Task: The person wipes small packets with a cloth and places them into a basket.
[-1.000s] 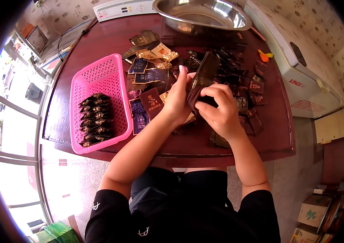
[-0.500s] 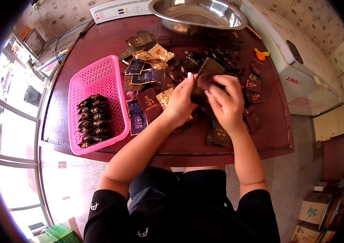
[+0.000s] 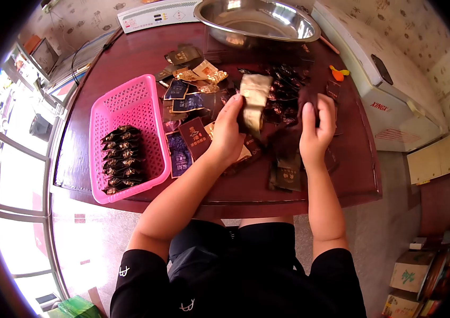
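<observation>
My left hand (image 3: pixel 228 130) pinches a shiny gold-brown sachet (image 3: pixel 255 98), held upright above the table. To its right, my right hand (image 3: pixel 318 127) is closed on a dark maroon packet (image 3: pixel 304 100), smeared by motion. Under and behind the hands lies a heap of dark wrapped packets (image 3: pixel 286 82). Beside my left forearm are a maroon packet (image 3: pixel 195 138) with gold print and a purple sachet (image 3: pixel 179 153). A dark olive packet (image 3: pixel 288 177) lies near the table's front. The pink basket (image 3: pixel 162 143) at left holds a row of black packets (image 3: pixel 123 159).
A steel basin (image 3: pixel 256 38) stands at the back of the red-brown table (image 3: pixel 84 63), beside a white panel (image 3: pixel 160 17) with buttons. Gold sachets (image 3: pixel 203 75) lie behind the basket. An orange-and-yellow object (image 3: pixel 338 74) sits near the white freezer (image 3: pixel 389 100) at right.
My hands were close together over one packet and have moved apart, the right hand to the right. The sachet in my left hand now shows its bright gold-brown face.
</observation>
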### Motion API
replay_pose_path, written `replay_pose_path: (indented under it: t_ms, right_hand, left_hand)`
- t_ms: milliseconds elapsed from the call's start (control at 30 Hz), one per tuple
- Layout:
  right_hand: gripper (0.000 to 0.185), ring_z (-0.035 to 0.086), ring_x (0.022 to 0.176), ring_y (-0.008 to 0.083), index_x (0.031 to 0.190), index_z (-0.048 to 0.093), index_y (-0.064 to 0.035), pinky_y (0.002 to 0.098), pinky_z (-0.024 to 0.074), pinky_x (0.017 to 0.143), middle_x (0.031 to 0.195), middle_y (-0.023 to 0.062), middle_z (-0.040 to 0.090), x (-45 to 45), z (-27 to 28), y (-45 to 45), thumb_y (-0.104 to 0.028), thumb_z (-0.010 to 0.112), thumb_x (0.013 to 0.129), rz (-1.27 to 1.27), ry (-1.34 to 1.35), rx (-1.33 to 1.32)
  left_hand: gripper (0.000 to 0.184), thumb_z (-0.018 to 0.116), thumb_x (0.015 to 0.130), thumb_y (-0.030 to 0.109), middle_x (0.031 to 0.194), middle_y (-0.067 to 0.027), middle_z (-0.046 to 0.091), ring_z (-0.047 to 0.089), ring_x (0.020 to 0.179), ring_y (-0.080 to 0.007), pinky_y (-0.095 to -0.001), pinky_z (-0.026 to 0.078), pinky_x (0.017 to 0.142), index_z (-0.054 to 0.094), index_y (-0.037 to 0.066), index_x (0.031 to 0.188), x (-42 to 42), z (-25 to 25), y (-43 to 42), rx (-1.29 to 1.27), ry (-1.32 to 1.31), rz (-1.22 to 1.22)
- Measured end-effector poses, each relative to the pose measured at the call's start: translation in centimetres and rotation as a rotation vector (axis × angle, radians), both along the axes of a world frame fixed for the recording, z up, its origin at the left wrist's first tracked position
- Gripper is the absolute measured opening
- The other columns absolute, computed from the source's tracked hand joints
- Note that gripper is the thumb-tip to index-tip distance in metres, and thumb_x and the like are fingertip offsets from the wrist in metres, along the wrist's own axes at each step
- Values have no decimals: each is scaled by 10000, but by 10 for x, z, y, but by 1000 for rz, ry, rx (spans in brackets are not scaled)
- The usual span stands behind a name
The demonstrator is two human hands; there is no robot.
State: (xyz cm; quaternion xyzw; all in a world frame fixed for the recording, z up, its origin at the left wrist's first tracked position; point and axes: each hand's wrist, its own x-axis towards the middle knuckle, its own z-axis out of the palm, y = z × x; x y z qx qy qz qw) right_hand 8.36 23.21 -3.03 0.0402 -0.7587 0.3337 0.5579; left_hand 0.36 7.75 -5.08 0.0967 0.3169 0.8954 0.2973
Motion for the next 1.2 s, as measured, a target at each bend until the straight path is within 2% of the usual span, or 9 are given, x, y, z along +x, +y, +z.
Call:
replay_pose_path:
  t_ms: [167,300,467,600,800,900,1067,1133,1200]
  right_hand:
    - [242,589,765,255,903,691,-25,343,487,620,912,79,591,5,2,-30,30,713,668,342,-148,417]
    - [267,589,764,238,921,693,-21,340,487,630,911,74,588,5,-2,-29,44,715,662,420,-224,346]
    - [152,604,757,220,924,680,13,322,491,639,911,82,597,7,1,-25,28,701,774,235,-204,221]
    - [131,610,735,224,917,677,21,312,494,625,882,84,607,5,4,-16,22,696,787,186,-167,157]
    - [204,595,728,238,880,680,-12,341,493,617,865,73,593,10,8,-24,18,719,681,351,-192,361]
    - [217,596,771,251,902,688,-12,352,504,642,897,81,597,7,4,-17,17,723,690,161,-154,398]
    - [220,601,776,242,896,694,-29,346,510,638,879,71,592,5,8,-8,14,722,682,-5,-114,405]
    - [219,600,755,231,873,695,-48,342,510,623,861,56,589,9,13,-11,6,720,662,224,-204,430]
    - [211,602,746,222,855,694,-65,338,509,613,852,46,589,10,10,-15,-7,721,653,214,-214,414]
  left_hand:
    - [348,416,1042,291,1185,-95,649,636,1069,-218,-389,505,959,545,57,1264,-8,-4,-4,75,-103,-5]
    - [292,423,1064,299,1064,-73,664,668,897,-150,-288,568,756,564,63,1162,-9,-7,-2,103,79,-43]
    - [202,530,1031,264,938,-6,656,622,796,-62,-227,524,681,592,72,1038,-6,-14,3,-59,173,-72]
    - [219,531,1030,279,930,-5,652,621,798,-64,-235,527,694,594,69,1038,5,-2,4,-113,123,-95]
    - [187,528,1025,216,959,-38,664,646,834,-100,-255,544,709,598,50,1073,-6,-5,-2,-18,43,-76]
    - [222,584,1006,274,879,1,644,582,750,-44,-225,502,670,600,52,994,-8,-7,-1,-224,204,-61]
    - [210,581,1008,259,884,3,644,582,761,-44,-217,497,680,603,52,984,1,3,1,-276,200,-63]
    - [196,573,1012,249,892,3,642,586,768,-47,-222,501,684,603,58,981,-5,-1,-1,-164,75,-105]
    - [185,573,1011,243,880,4,640,588,759,-51,-226,503,676,602,64,975,-7,-3,-4,-165,106,-122]
